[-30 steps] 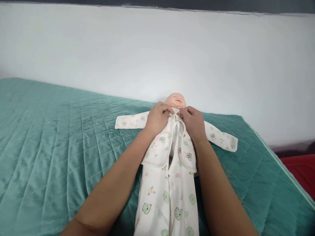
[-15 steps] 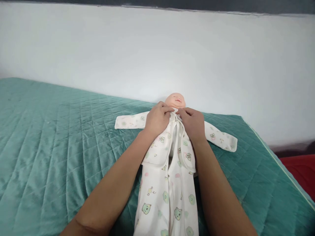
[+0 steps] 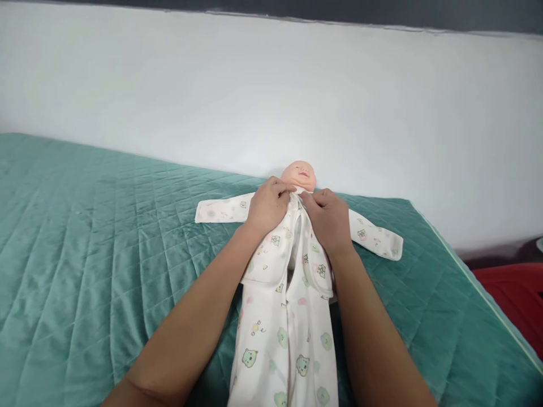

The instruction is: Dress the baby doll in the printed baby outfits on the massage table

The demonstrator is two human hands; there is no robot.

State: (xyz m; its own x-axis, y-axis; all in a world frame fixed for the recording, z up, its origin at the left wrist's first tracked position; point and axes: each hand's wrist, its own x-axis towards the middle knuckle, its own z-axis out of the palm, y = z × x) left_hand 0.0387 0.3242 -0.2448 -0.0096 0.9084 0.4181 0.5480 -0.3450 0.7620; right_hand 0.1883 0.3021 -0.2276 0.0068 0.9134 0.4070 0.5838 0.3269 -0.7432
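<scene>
A baby doll (image 3: 300, 174) lies on its back, its head towards the wall, dressed in a white baby jacket (image 3: 265, 263) printed with small animals. Both sleeves stretch out sideways, and the front parts below the neck. My left hand (image 3: 269, 206) pinches the jacket's collar edge just under the doll's chin. Opposite it, my right hand (image 3: 326, 217) grips the other collar edge with thumb and bent fingers. The fingertips nearly meet, and what lies between them is partly hidden. White printed pants (image 3: 263, 350) extend down towards me from under the jacket's hem.
A green quilted cover (image 3: 106, 237) spreads beneath the doll. Behind it rises a white wall (image 3: 212, 90) with a dark band along the top. A red chair (image 3: 513, 294) stands beyond the cover's right edge.
My right fingertips have shifted slightly down and left at the collar, with the fingers more curled. The whole view has moved a little. Both hands keep hold of the jacket.
</scene>
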